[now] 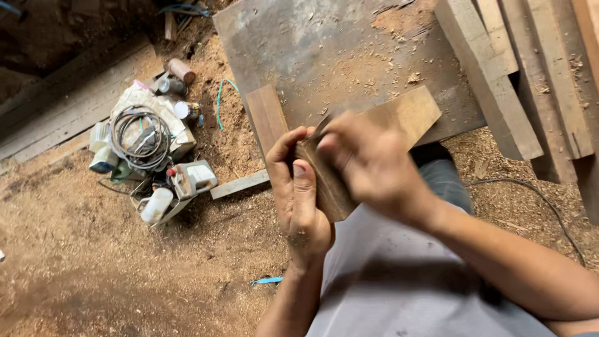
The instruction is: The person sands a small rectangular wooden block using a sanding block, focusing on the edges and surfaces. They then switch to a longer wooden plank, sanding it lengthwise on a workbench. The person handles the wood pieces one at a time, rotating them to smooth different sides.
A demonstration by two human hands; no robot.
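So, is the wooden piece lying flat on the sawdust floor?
No, the wooden piece is held up above the floor between the left hand and the right hand.

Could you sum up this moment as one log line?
left hand: grips wooden board | right hand: on board, blurred | floor: sawdust, coiled cable

You have 2 hands (331, 181) in view, both on 1 dark wooden piece (327, 187). Count 1 short plank (267, 118) lying on 1 large board (324, 50), 1 coil of cable (140, 137), and 3 long beams (530, 81) stacked at your right.
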